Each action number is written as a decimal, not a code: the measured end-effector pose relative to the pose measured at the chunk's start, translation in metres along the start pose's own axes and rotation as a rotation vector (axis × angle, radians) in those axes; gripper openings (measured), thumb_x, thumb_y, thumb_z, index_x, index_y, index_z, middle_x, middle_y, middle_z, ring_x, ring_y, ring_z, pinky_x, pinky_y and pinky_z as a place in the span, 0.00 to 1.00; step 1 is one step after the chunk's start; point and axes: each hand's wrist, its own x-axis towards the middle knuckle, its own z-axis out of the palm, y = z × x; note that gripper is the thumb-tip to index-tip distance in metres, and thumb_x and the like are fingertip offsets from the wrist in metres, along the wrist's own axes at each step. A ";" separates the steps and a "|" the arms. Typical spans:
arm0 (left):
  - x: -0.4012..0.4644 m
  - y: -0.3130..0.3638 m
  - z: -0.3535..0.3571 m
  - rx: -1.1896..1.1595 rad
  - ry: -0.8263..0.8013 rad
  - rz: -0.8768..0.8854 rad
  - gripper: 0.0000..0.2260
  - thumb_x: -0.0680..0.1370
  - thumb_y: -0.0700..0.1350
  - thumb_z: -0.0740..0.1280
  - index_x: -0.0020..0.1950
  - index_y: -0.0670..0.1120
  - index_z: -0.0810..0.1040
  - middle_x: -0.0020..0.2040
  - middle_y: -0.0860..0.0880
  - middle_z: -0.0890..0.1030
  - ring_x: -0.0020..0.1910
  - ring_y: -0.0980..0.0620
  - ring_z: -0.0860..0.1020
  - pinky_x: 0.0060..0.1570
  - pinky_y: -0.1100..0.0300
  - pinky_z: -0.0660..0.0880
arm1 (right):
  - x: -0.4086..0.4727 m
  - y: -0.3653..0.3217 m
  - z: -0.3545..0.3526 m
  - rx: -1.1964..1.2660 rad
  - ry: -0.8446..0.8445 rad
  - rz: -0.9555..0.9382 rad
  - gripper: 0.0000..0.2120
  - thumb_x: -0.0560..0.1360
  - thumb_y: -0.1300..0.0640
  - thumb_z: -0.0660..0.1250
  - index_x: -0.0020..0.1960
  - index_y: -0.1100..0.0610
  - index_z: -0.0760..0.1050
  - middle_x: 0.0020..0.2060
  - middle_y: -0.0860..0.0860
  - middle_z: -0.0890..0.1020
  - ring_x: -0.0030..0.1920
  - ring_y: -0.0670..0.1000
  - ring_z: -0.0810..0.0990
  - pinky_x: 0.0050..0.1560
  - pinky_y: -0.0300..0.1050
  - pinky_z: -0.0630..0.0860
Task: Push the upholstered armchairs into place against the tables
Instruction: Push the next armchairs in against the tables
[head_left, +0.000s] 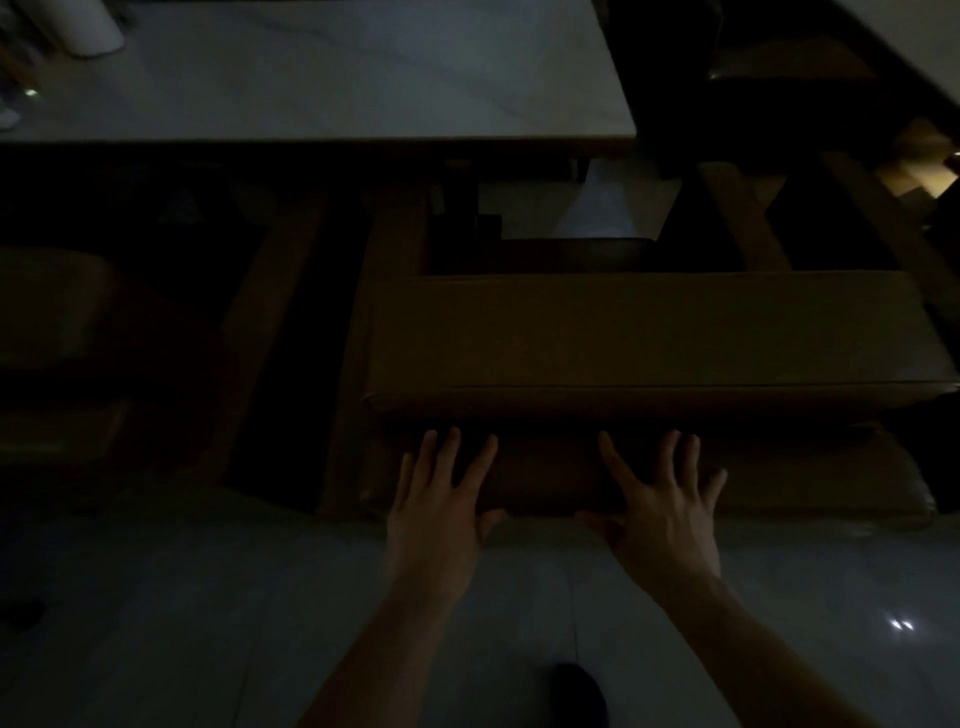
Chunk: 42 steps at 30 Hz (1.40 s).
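Observation:
The room is very dim. A brown upholstered armchair (649, 338) fills the centre right, seen from behind and above, its wide backrest top facing me. Both hands rest flat on the lower rear cushion of its back. My left hand (441, 499) has its fingers spread, thumb tucked under the edge. My right hand (660, 499) lies beside it, also spread, palm on the upholstery. Beyond the chair stands a pale-topped table (337, 78), its near edge a little ahead of the chair's front.
A second brown armchair (52, 322) sits in shadow at the left. Another dark chair (779, 62) and wooden legs (748, 218) stand at the upper right. A white cylinder (96, 31) rests on the table's left end. Glossy pale floor tiles (208, 597) lie under me, with my dark shoe (579, 691) below.

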 end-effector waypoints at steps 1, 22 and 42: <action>-0.001 -0.002 0.000 -0.018 -0.003 0.001 0.34 0.75 0.62 0.66 0.79 0.59 0.57 0.78 0.46 0.61 0.78 0.41 0.54 0.74 0.42 0.58 | 0.001 0.002 0.003 -0.012 -0.002 -0.005 0.45 0.67 0.22 0.42 0.80 0.39 0.44 0.78 0.69 0.49 0.77 0.73 0.44 0.71 0.78 0.50; 0.019 -0.026 0.000 -0.089 0.092 -0.026 0.35 0.70 0.55 0.76 0.74 0.56 0.68 0.74 0.45 0.70 0.74 0.40 0.64 0.70 0.39 0.64 | 0.019 -0.019 -0.007 -0.059 -0.092 -0.036 0.41 0.66 0.26 0.35 0.77 0.36 0.35 0.79 0.66 0.45 0.77 0.70 0.40 0.73 0.74 0.51; 0.027 -0.024 -0.010 -0.086 -0.100 -0.071 0.34 0.76 0.58 0.68 0.78 0.61 0.55 0.80 0.49 0.55 0.79 0.44 0.48 0.76 0.43 0.49 | 0.023 -0.021 -0.016 -0.108 -0.214 -0.067 0.41 0.77 0.30 0.52 0.76 0.38 0.28 0.78 0.66 0.40 0.76 0.72 0.36 0.73 0.76 0.50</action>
